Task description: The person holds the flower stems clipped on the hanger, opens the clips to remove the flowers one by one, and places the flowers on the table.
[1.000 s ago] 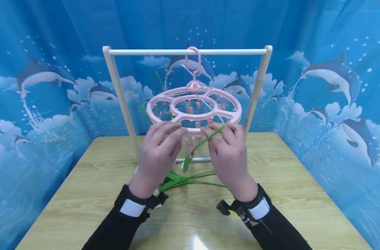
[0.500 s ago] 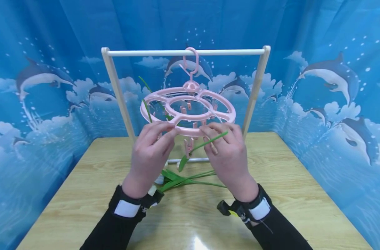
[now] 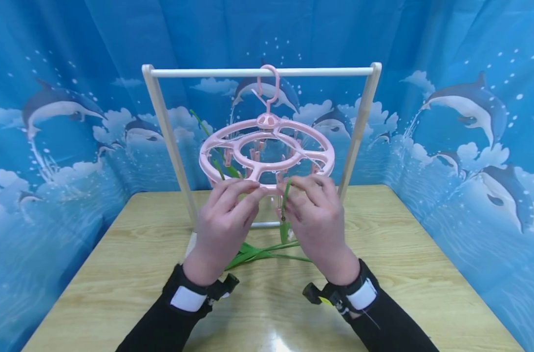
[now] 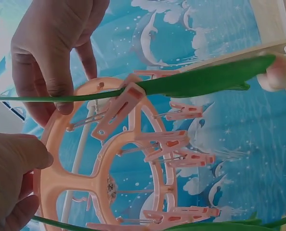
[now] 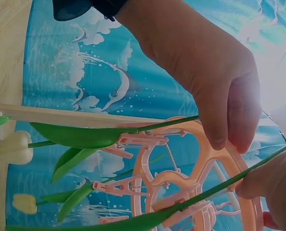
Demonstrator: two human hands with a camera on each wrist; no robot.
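Observation:
A round pink clip hanger (image 3: 267,121) hangs by its hook. My left hand (image 3: 224,220) pinches the near rim between thumb and fingers. Close beside it, to the right, my right hand (image 3: 317,220) grips the same rim. A tulip (image 4: 215,79) hangs blossom-down from a pink clip (image 4: 118,111), its green stem passing upward by my right fingers. Two more clipped tulips show in the right wrist view, one with a white blossom (image 5: 18,147) and one with a yellowish blossom (image 5: 25,203). My hands hide part of the near rim in the head view.
A white stand (image 3: 205,73) with wooden posts carries the hanger over a wooden table (image 3: 381,274). More green tulip stems (image 3: 253,254) lie on the table below my hands. Blue dolphin-print curtains (image 3: 73,156) enclose the back and sides.
The hanger has swung left, then slightly back right, and turned under my hands. The front clipped tulip has moved right, and its slanting stem now stands nearly upright at my right fingers.

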